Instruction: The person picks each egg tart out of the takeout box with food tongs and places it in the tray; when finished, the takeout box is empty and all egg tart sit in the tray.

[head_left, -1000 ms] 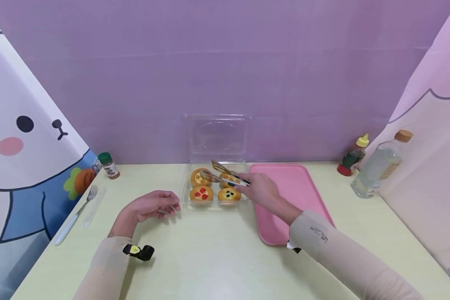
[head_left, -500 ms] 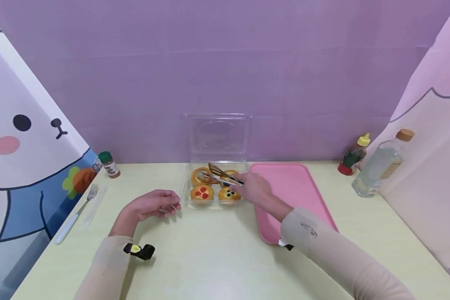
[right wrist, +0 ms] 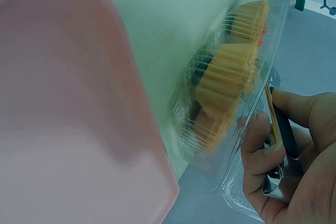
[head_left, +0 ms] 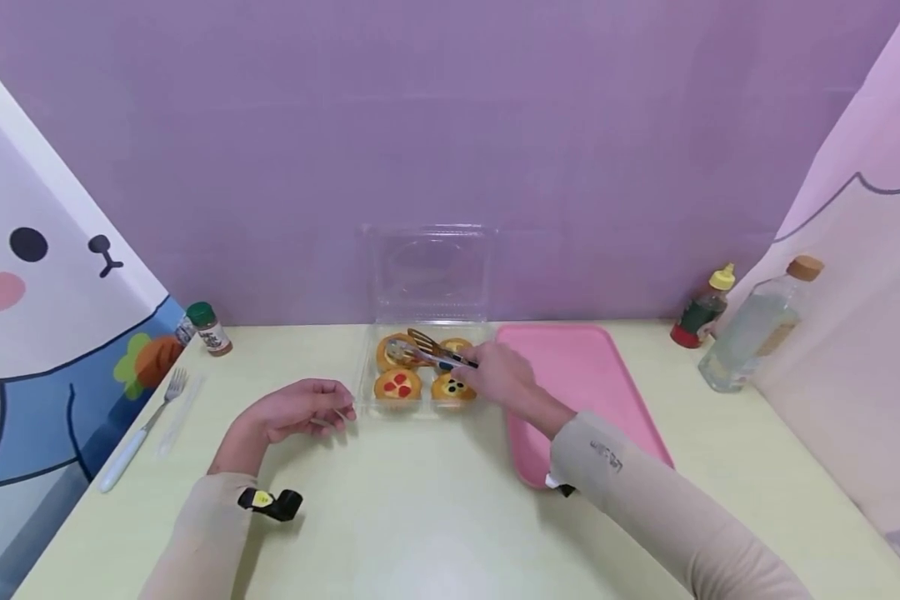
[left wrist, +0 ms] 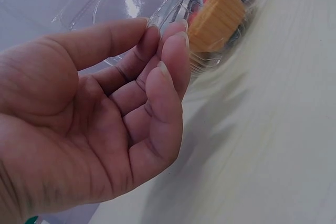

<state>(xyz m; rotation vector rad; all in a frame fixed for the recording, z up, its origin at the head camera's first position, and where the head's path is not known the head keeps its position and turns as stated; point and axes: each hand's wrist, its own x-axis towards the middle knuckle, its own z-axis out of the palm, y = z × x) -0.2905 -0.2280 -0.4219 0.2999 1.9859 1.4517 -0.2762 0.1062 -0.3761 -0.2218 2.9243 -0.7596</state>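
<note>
Silvery tongs sit in my right hand, its thumb and fingers curled round the handles, their heads over the back-row pastries. My left hand pinches the clear container at its front-left corner, between thumb and fingertip. Inside, I see the front row: a red-topped pastry on the left, a dark-spotted pastry on the right. The lid stands open behind. Just right of the container, a pink tray lies on the pale table. Farther right I get a sauce bottle and a corked clear bottle; far left, a fork and a green-capped shaker.
</note>
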